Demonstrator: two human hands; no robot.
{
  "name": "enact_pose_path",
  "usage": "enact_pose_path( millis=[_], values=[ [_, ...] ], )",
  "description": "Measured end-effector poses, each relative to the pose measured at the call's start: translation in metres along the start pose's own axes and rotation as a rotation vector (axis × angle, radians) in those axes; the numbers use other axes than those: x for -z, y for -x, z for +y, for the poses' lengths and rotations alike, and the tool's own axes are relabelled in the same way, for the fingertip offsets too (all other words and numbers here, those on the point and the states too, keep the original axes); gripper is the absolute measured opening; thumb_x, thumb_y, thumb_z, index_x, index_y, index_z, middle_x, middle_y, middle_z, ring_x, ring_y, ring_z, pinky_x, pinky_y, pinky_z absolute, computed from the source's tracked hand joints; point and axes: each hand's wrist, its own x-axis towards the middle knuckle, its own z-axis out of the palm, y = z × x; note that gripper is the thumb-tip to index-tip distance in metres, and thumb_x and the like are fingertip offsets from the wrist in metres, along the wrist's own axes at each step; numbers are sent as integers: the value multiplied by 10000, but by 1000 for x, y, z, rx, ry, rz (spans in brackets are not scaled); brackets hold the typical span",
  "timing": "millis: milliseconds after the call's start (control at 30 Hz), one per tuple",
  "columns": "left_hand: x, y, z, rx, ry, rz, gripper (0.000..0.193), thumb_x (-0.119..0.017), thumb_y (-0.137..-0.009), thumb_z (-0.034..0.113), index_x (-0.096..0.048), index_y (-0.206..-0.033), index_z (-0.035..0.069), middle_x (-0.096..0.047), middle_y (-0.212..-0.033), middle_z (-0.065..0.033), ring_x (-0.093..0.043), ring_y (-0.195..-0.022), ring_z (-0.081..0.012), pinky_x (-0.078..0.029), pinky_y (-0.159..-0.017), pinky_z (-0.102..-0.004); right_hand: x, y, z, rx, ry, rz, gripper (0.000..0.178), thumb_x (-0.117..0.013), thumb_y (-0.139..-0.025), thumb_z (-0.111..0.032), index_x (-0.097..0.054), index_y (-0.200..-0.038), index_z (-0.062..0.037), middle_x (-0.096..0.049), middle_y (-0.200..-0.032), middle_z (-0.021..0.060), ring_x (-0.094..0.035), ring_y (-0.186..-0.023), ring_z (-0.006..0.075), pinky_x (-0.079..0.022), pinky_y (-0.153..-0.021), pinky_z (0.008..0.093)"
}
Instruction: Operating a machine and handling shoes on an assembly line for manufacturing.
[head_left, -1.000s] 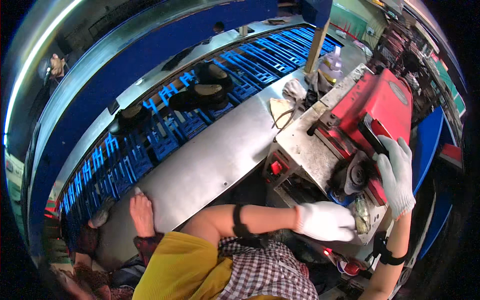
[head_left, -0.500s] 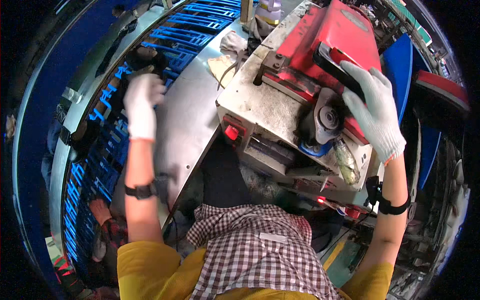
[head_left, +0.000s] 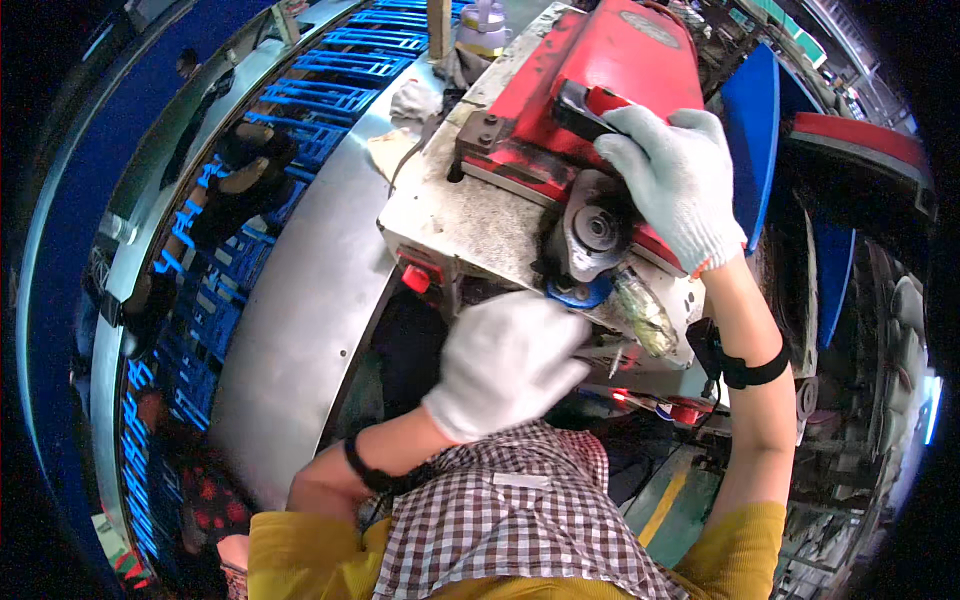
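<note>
My right hand (head_left: 675, 180), in a white knitted glove, is closed around a long black bar-shaped piece (head_left: 580, 112) with red on its upper side. It holds this over the red machine cover (head_left: 640, 60); whether the piece is fixed to the cover I cannot tell. Below the palm sits a dirty grey round metal part (head_left: 592, 230) with a hub, above a blue disc-like part (head_left: 580, 293). My left hand (head_left: 510, 365), also gloved, is in front of the machine's near side, above the checked apron. Motion smears its fingers, and nothing can be made out in them.
Left of the off-white machine top (head_left: 450, 220) stretches a smooth metal table (head_left: 300, 320). Beyond it, blue metal frames (head_left: 340, 95) line a rack. A crumpled clear bottle-like object (head_left: 645, 310) lies on the machine's right. A red button (head_left: 416, 278) juts from its front corner.
My left hand has swung right and down, from over the table to before the machine. My right hand still grips the black piece. The whole view has shifted, with the machine now further left.
</note>
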Motion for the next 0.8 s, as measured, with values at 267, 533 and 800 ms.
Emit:
enact_pose_path(
  millis=[267,533,800],
  values=[
    [-11,-70,29,-437,149,-148,273,-777,-763,320,-619,-731,99,-609,-802,-84,-626,-841,-312,-479,-983,-488,4,-1,7,11,-6,-64,207,-728,-888,-372,-726,-975,-184,-652,-656,97,-630,-744,353,-493,-783,437],
    [56,12,-29,124,415,263,203,-694,-825,30,-626,-1016,10,-651,-1021,-123,-638,-972,-280,-509,-904,-404,5,-7,10,60,10,-70,243,-765,-860,-375,-741,-972,-161,-659,-730,128,-611,-805,352,-507,-730,441],
    [45,46,-87,886,-296,-162,440,-738,-863,463,-647,-1036,69,-662,-944,-164,-678,-918,-347,-540,-816,-433,7,-10,10,34,33,-202,255,-775,-851,-276,-745,-1053,-123,-638,-766,120,-599,-857,321,-505,-773,416]
  ],
)
